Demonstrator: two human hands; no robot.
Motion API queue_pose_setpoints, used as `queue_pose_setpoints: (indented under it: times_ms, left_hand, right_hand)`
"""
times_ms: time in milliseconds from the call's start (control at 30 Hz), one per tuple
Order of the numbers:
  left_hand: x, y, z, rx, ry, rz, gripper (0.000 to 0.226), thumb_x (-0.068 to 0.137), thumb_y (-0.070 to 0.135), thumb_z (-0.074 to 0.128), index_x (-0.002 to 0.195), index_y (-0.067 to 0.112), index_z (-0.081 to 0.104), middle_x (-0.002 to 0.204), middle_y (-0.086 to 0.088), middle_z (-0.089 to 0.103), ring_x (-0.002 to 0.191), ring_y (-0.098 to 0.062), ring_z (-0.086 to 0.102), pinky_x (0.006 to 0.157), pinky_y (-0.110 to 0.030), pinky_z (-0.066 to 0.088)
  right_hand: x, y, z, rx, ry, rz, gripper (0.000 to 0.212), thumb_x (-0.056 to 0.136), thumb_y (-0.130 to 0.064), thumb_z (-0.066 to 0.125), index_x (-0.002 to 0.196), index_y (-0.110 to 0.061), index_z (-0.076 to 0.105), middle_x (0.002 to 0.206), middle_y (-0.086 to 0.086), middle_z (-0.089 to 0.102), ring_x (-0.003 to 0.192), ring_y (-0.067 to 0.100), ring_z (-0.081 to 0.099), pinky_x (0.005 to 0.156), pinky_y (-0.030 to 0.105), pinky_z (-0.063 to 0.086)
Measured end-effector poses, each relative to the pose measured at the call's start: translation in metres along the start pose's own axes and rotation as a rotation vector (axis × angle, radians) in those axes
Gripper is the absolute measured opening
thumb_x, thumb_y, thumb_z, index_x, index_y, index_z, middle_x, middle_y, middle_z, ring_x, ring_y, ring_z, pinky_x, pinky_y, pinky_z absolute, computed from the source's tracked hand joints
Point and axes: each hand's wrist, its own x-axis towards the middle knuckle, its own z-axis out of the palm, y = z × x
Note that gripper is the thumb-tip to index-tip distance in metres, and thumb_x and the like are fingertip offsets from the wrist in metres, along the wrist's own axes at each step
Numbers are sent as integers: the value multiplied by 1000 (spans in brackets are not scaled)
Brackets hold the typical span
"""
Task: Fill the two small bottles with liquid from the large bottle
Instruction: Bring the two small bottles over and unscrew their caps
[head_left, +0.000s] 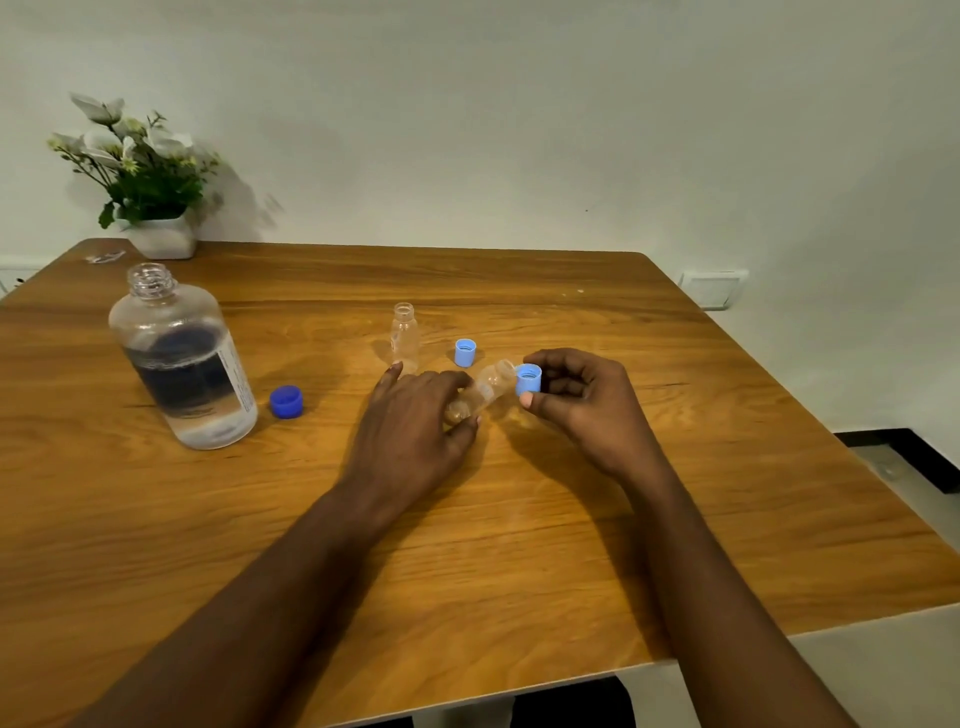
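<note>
The large clear bottle (182, 358), uncapped and partly full of clear liquid, stands at the left of the wooden table (519, 545). Its dark blue cap (286, 401) lies beside it. One small clear bottle (405, 335) stands upright and open near the middle, with a light blue cap (465, 353) to its right. My left hand (415, 421) grips the second small bottle (491, 384), tilted with its open mouth toward the right. My right hand (582, 400) pinches another light blue cap (529, 380) just off that mouth.
A white pot of artificial flowers (150, 208) stands at the table's back left corner, with a small clear scrap (106, 256) beside it. A white wall runs behind the table. A wall socket (711, 288) sits at the right.
</note>
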Motion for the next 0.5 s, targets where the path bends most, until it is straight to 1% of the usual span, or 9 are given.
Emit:
queue_pose_setpoints:
  times_ms: [100,167,233,300,400,500]
  left_hand:
    - [1,2,4,-80,1,-39,36,85,32,66,118,21,60,107,6,70,107,-13,62,118,-37,17]
    - [2,3,5,-141,2,-61,32,84,32,68,114,21,61,104,7,72,104,-10,64,117,-37,19]
    - [1,4,6,-180,4,-74,29,83,32,70,108,20,62,101,7,73,100,-9,66,116,-41,25]
    - [2,5,7,-193,7,-73,29,81,34,72,105,19,65,99,7,73,96,-8,66,110,-46,33]
    - [3,5,8,-192,0,-85,31,79,38,74,104,19,68,98,6,73,92,-9,64,102,-47,40]
    - [4,6,7,-180,-7,-73,29,79,37,75,102,19,69,94,6,71,89,-11,62,99,-45,42]
  right_hand:
    - [3,6,-2,-94,88,10,31,75,-5,77,100,-21,69,98,-4,72,94,13,67,80,29,55]
    - [6,9,-4,-203,161,19,28,75,-10,77,100,-21,69,99,-8,71,97,7,65,77,21,49]
    - [7,12,-6,-271,226,33,27,75,-15,77,101,-18,70,100,-8,70,96,3,63,74,16,44]
    - [9,14,-8,-294,269,50,28,76,-17,77,103,-15,70,100,-7,70,93,2,61,73,12,43]
    - [10,17,-8,-328,281,81,32,75,-19,79,106,-14,70,100,-4,69,92,4,60,73,14,44]
    - [11,20,-5,-350,265,97,35,74,-17,79,108,-13,70,99,-3,70,87,2,60,71,13,45]
